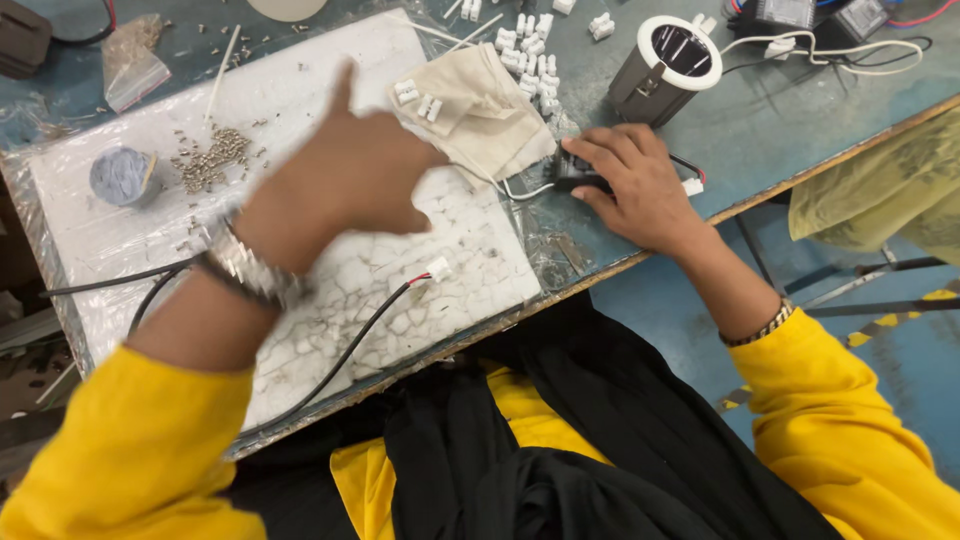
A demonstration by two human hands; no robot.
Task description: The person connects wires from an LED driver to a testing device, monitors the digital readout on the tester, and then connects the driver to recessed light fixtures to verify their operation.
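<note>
Head view showed the right hand [635,185] closed around a small black driver box [580,178] at the bench edge, its wires trailing out. Left hand [345,180] hung open and blurred, holding nothing, above the white foam board [300,90]. 1 cylindrical downlight [662,70] stood near, apparently unconnected; white connectors [530,50] lay loose.

One downlight housing [665,68]; one cloth [483,110]; two hands [350,175].
</note>
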